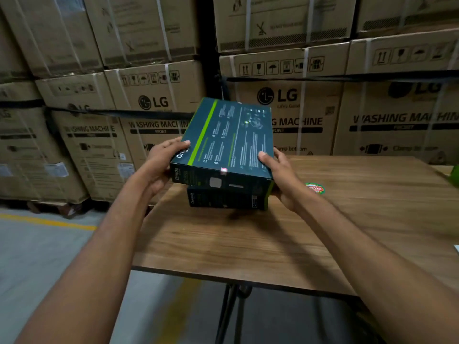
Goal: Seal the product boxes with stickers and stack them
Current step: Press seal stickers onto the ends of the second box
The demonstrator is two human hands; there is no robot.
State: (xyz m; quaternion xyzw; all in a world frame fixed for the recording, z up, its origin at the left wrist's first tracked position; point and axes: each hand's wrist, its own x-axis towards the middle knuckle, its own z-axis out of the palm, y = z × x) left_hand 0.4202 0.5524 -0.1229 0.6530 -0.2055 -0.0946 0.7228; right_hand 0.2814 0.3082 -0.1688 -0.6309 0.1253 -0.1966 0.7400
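Fingers of the left hand (pixel 161 165) and right hand (pixel 278 175) curl round opposite sides of the top box (pixel 231 137), tilted over the lower box (pixel 226 201) lying on the wooden table (pixel 223 244). Washing-machine cartons (pixel 305 115) stand behind the table.

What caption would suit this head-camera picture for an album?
Left hand and right hand hold a dark product box over a second box on a wooden table, washing-machine cartons stacked behind.

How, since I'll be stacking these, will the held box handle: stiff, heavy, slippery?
The held box is probably stiff: its edges look straight between left hand and right hand. Likely light: they hold it tilted by its sides.
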